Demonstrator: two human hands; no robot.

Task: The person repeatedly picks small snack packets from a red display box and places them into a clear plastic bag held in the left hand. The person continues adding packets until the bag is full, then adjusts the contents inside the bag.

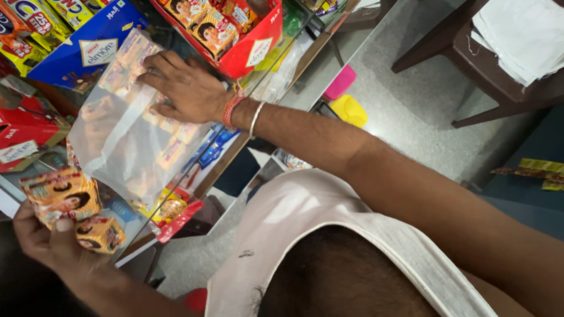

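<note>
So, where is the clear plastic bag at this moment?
In the head view, the clear plastic bag lies left of centre on the counter, pressed by the right hand, above the left hand.

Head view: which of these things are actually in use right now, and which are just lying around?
In use:
- small orange packets, held in left hand
- clear plastic bag, under right hand

Lying about:
- red carton of packets
- blue box
- yellow lid
- stacked white papers

At twelve o'clock I see a glass counter (305,56) running up the frame, its edge trimmed in wood. A speckled grey floor (405,111) spreads toward two o'clock. There a dark wooden table (487,70) stands, a stack of white paper (523,35) on top. Light is even and soft.
</note>
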